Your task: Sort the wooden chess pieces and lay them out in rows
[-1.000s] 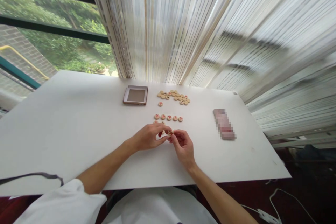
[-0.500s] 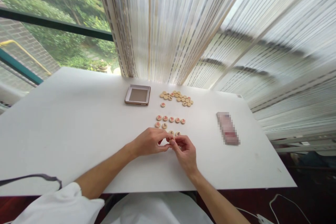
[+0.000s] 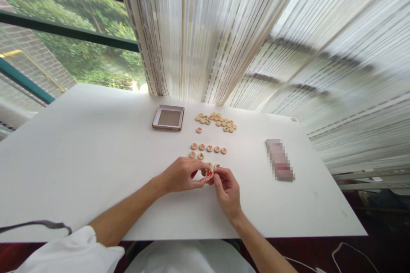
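Note:
Between my two hands is a round Chinese chess piece, its red character facing up toward me. My left hand pinches it from the left with thumb and fingers. At its right edge, the thumb and fingertips of my right hand close on it too. Just beyond my fingers lie black-marked pieces, partly covered. Further on sit a red-marked piece and a black-marked piece side by side. Behind them runs a row of several red-marked pieces.
A loose cluster of pieces, many blank side up, lies near the curtain. One red-marked piece sits apart before it. Left of them is a shallow open box. A pixelated pinkish object rests on the white table at right.
My right thumb has slid off the piece's face to its right edge, so the red character now shows. Both hands stay in nearly the same place.

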Motion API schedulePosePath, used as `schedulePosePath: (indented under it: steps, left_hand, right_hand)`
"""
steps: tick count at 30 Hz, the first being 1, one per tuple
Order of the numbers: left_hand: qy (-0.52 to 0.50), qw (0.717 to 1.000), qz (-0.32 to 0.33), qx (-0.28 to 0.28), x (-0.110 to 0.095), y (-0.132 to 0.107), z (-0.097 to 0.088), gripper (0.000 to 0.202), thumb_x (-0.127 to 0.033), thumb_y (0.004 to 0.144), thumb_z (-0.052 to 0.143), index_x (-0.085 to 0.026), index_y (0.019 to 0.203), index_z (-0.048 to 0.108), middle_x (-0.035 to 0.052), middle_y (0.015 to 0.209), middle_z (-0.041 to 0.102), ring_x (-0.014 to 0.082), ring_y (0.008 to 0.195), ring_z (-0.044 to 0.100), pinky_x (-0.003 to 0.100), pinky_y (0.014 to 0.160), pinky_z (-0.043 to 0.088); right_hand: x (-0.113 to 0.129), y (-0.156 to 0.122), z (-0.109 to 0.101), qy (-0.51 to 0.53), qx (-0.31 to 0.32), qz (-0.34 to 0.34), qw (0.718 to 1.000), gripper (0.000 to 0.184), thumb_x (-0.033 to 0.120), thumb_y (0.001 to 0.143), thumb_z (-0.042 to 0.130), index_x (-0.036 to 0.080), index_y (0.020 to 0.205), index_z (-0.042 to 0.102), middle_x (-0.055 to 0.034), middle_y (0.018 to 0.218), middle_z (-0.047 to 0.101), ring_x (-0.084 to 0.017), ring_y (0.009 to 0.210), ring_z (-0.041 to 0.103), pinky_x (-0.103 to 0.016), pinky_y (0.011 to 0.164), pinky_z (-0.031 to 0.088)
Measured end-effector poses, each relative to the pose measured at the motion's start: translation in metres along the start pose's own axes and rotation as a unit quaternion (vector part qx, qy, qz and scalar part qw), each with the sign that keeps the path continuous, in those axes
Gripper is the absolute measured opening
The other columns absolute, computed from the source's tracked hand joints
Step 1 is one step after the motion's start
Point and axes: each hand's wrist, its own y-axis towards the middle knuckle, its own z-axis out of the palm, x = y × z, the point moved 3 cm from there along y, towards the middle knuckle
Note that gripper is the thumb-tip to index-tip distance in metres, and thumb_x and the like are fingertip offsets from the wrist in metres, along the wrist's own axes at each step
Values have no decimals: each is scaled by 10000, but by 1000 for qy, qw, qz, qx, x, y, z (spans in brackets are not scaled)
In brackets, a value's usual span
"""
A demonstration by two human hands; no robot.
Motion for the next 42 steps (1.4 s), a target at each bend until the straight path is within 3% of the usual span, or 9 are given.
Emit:
schedulePosePath:
  steps: [6,15,25,29,34,42]
  left_hand:
    - [-113,989,-81,46,0,0,-2,300,-294,870,690,-209,1157,675,-18,740,668,76,575,527,184,561,449]
    - [-217,965,-127,75,-3,4,-5,286,-307,902,653,-187,1162,651,-6,746,634,78,597,496,181,541,409]
    - [-195,961,-178,87,-1,3,-3,261,-420,852,715,-165,882,669,-17,674,624,84,587,501,189,537,387]
    - [-195,958,-172,117,-2,3,-7,227,-389,908,655,-168,932,702,9,770,711,87,634,540,188,577,400]
    - [-155,970,-136,133,-6,4,-15,235,-326,973,547,-186,1008,733,7,779,712,80,607,503,192,573,384]
    - [-165,966,-159,117,-3,4,-14,231,-339,878,672,-195,1057,703,-7,743,677,81,597,509,173,544,398]
  right_hand:
    - [-2,-3,1,-1,13,-15,1000,165,308,957,621,222,1097,639,-79,992,718,-217,890,737,-371,778,640]
    - [-3,-7,0,-69,20,-88,993,292,179,921,638,232,1205,595,-83,1038,705,-209,914,729,-367,821,630]
    - [3,-11,4,-204,44,-203,957,406,79,870,629,301,1209,601,-34,982,739,-198,864,734,-334,793,619]
    - [2,-10,4,-208,42,-185,960,348,106,869,651,287,1164,616,-26,911,716,-190,780,708,-328,737,607]
    - [2,-8,3,-202,38,-162,965,292,123,892,640,276,1139,618,-26,882,690,-183,761,687,-325,714,599]
    - [6,-7,4,-206,30,-177,962,265,136,905,645,275,1129,627,-35,897,705,-180,758,700,-307,705,607]
